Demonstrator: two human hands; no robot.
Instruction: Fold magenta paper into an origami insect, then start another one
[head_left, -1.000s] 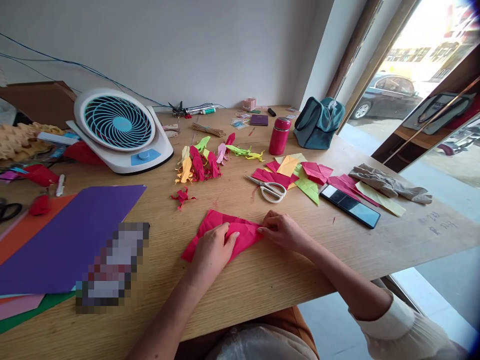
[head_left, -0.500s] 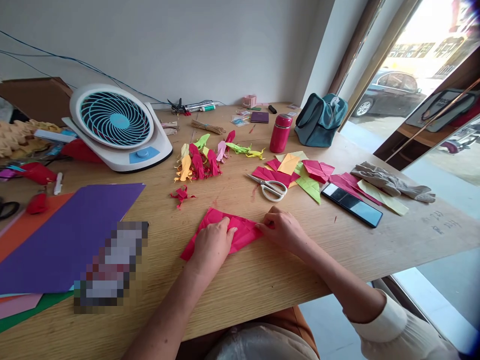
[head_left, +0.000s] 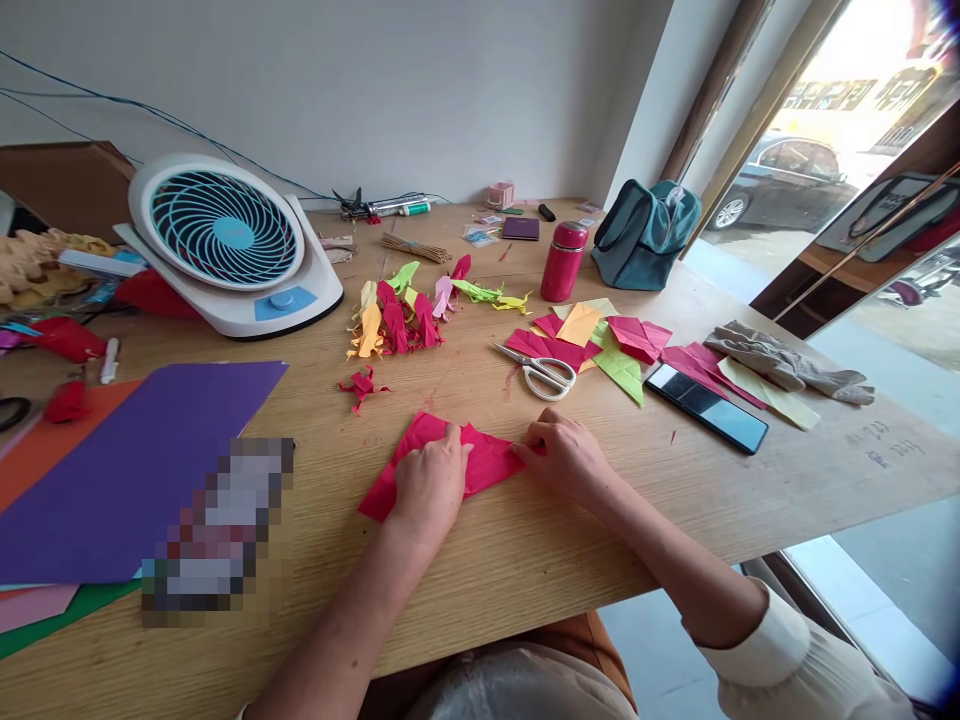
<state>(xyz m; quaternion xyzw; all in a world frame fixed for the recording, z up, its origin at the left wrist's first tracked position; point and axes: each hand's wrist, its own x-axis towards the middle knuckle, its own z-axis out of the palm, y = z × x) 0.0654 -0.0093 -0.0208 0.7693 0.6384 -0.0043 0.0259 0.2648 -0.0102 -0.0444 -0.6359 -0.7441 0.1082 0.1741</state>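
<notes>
A folded sheet of pinkish-red paper (head_left: 405, 455) lies near the table's front edge, with creases across it. My left hand (head_left: 431, 475) rests on its middle, fingers curled and pressed together at a fold along the upper edge. At the paper's pointed right end, my right hand (head_left: 564, 452) pinches the tip between thumb and fingers. Just beyond the paper are a small red folded-paper figure (head_left: 361, 388) and white-handled scissors (head_left: 550, 380). Several more paper figures (head_left: 394, 318) in red, orange, green and pink lie grouped farther back.
Folded paper pieces (head_left: 637, 338), a phone (head_left: 707, 408) and a grey glove (head_left: 780, 362) are on the right. A red flask (head_left: 564, 262) and teal bag (head_left: 641, 238) stand behind. Left are a fan (head_left: 232, 235), purple paper sheets (head_left: 150, 460) and a blurred-out object (head_left: 221, 530).
My left hand has shifted slightly, its fingers drawing closer together over the fold at the paper's upper edge. My right hand keeps its pinch on the right tip. The view has tilted slightly.
</notes>
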